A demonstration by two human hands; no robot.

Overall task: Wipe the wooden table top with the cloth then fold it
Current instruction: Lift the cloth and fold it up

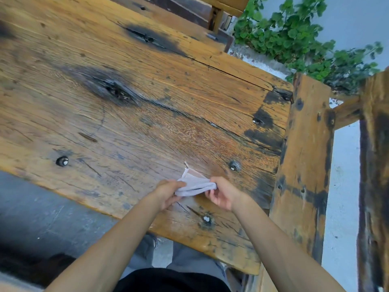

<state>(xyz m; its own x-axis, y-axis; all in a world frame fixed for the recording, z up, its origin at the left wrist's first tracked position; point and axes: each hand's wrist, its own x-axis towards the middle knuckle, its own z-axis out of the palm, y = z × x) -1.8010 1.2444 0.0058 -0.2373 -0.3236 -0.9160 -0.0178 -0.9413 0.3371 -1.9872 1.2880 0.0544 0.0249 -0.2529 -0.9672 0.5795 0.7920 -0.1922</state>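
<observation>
Wooden surface, weathered, dark knots and bolt heads; bench at 3 o'clock, green plant at 1 o'clock.

Cloth, pale and bunched, held above the near edge at about 5 o'clock of the surface. Left hand pinches its left end, right hand its right end; each grip is closed on fabric. Cloth spans between both grips, one corner pointing toward 12.

Judged: folding under way. Do it well by keeping edges taut and matching corners before creasing. Layer count probably two; blur hides it.
</observation>
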